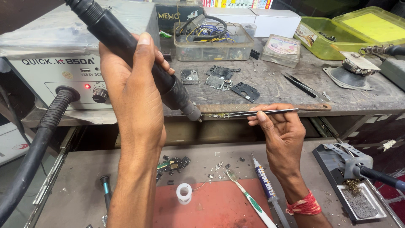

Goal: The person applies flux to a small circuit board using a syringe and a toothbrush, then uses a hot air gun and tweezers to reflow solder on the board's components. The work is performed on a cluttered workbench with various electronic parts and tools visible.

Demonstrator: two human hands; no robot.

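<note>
My left hand (135,93) grips a black hot-air wand (122,42), held slanting down to the right; its metal nozzle (193,112) ends close to the tip of the tweezers. In my right hand (280,131) are thin metal tweezers (257,112), lying level and pointing left, with a small part (214,115) pinched at their tip just beside the nozzle. Both hands hover in front of the bench's edge, above a lower pull-out shelf.
A grey hot-air station (63,71) with a lit red lamp stands at the left, its ribbed hose (38,139) running down. The bench holds circuit board pieces (219,80), a clear box of wires (213,42), spare tweezers (306,88). Below lie a solder spool (184,192), toothbrush (249,198), flux syringe (268,190), iron stand (350,177).
</note>
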